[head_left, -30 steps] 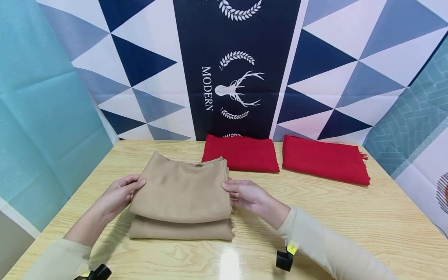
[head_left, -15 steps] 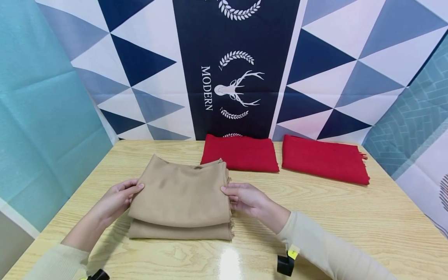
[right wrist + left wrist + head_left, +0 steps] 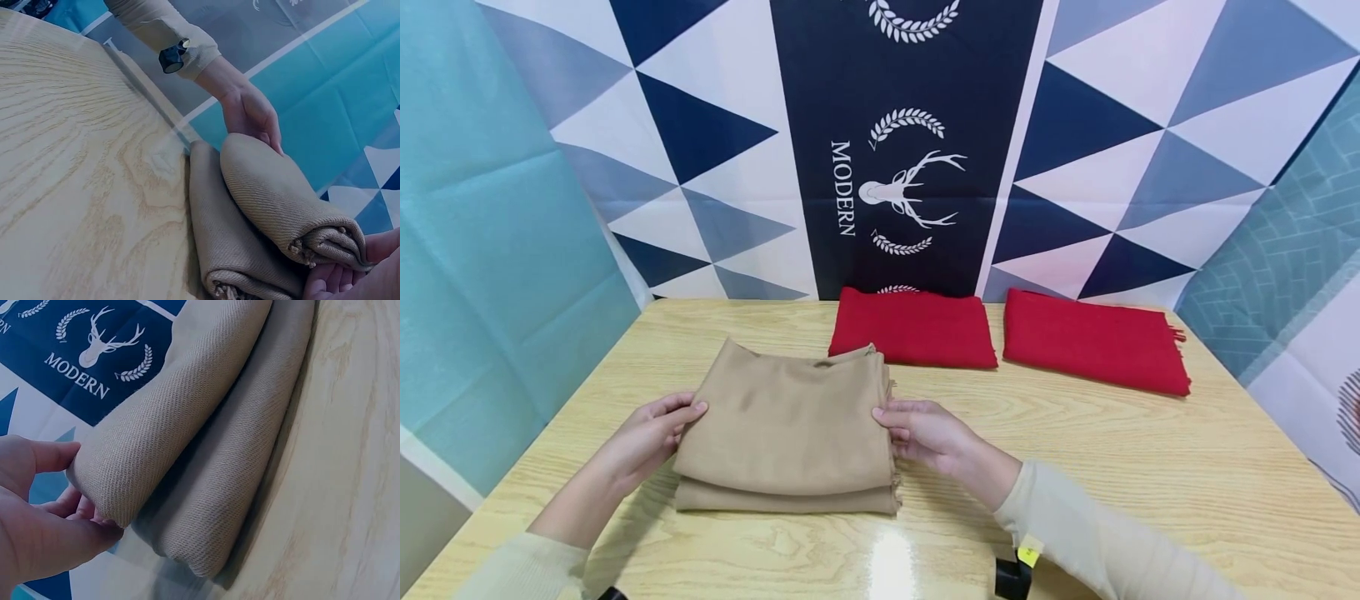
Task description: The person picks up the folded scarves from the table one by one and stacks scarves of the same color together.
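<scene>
A folded beige scarf (image 3: 786,425) with a fringed right end is held by its two sides over a lower folded beige layer (image 3: 782,502) on the table. My left hand (image 3: 651,435) pinches its left edge, thumb on top and fingers underneath. On the fringed side my right hand (image 3: 931,435) grips the edge the same way. In the right wrist view the upper scarf (image 3: 275,187) leans on the lower roll (image 3: 231,244), and both show tassels. From the left wrist view a dark gap separates the two folds. Whether the layers join at the back is hidden.
Two folded red scarves lie along the table's back edge, one in the middle (image 3: 913,329) and one at the right (image 3: 1093,343). Behind the wooden table (image 3: 1075,433) hangs a patterned cloth (image 3: 895,100). A teal sheet (image 3: 497,233) hangs at the left.
Both hands have come down and slightly toward me with the upper beige scarf. Less of the lower layer shows beneath its front fold. The red scarves have stayed put.
</scene>
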`<state>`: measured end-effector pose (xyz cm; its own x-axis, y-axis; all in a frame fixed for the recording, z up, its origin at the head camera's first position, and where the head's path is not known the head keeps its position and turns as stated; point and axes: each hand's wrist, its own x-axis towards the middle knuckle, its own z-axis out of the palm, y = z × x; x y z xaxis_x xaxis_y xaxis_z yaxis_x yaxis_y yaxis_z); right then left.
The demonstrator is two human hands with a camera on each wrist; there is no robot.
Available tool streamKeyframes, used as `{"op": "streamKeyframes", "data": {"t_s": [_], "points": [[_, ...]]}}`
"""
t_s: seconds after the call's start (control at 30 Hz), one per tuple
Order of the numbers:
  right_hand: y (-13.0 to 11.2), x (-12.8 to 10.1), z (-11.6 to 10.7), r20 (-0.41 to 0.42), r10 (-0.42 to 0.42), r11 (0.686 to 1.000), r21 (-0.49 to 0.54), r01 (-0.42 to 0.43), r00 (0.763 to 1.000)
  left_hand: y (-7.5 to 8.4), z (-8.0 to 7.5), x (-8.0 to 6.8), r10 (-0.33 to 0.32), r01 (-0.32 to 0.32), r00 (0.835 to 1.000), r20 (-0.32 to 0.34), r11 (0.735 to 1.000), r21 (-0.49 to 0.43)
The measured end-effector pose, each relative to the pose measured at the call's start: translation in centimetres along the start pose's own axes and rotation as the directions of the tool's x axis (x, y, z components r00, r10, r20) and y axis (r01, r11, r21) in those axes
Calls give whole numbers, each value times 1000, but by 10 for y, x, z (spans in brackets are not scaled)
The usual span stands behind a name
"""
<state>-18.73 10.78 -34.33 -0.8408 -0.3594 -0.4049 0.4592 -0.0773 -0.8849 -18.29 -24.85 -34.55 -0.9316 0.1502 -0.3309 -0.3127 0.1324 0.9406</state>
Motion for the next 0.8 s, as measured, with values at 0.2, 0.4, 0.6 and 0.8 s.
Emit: {"op": "streamKeyframes", "data": {"t_s": [0.2, 0.4, 0.6, 0.8], "points": [[2, -1, 1, -24, -4, 1000, -5, 4, 1000, -4, 0, 0, -12, 12, 1000, -6, 1000, 7], [4, 0, 1, -37, -15, 1000, -20, 14, 999, -4, -1, -1, -29, 30, 1000, -11, 999, 20], [11, -1, 1, -72, -51, 993, -113, 43, 996, -12, -1, 0, -41, 41, 999, 6, 999, 30], [15, -2, -1, -106, -44, 990, -139, 29, 993, -17, -2, 0, -46, 46, 999, 2, 998, 53]]}}
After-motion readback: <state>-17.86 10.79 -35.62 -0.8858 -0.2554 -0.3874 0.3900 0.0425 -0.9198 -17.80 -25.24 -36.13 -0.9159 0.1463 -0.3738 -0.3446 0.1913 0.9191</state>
